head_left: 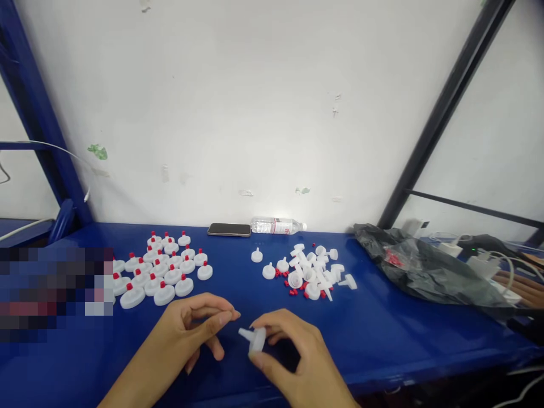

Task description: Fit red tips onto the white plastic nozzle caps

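My right hand (293, 351) grips a white nozzle cap (256, 340) between thumb and fingers, its spout pointing left. Just left of it is my left hand (193, 328), thumb and index finger pressed together at the tips; whatever they hold, if anything, is too small to make out. On the left stand several white caps (164, 293) with red tips on their spouts. A loose pile of white caps without tips (312, 290) lies right of centre, some upright and some on their sides. Small red tips (293, 292) are scattered among them.
A dark phone (229, 229) and a clear plastic bottle (276, 225) lie against the wall. A black plastic bag (408, 272) spreads over the right side, with cables and a charger (484, 266) beyond it. The blue table's (382, 345) front edge runs along the bottom right.
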The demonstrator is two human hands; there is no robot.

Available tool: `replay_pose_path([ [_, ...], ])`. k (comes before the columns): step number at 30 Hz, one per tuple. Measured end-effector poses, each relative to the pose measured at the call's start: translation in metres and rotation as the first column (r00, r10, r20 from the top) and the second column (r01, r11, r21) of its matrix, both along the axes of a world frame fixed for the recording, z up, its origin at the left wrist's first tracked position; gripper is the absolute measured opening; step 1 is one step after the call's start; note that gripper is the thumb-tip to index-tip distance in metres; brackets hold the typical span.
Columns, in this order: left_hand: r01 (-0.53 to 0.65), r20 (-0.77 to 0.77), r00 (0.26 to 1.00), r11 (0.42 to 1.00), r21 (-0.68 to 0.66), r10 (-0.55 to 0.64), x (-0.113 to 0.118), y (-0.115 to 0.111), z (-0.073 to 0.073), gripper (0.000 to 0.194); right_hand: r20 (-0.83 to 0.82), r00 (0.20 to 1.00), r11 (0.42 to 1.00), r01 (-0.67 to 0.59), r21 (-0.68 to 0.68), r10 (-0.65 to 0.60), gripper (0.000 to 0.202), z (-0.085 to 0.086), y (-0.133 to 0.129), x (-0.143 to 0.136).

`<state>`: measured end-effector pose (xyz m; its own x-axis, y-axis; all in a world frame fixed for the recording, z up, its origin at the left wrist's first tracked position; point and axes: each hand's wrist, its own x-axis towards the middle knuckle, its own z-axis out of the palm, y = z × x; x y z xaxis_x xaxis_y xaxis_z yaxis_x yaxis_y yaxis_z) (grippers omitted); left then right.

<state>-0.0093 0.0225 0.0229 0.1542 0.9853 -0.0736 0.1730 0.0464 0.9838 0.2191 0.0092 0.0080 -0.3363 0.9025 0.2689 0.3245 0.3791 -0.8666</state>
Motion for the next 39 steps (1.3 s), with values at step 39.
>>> replay_pose_path([
  [39,0.301,-0.543,0.838,0.777,0.553,0.062,0.028,-0.020,-0.028,0.034,0.064,0.991,0.976,0.129,-0.174,-0.119,0.032,-0.015,0.003,0.022],
])
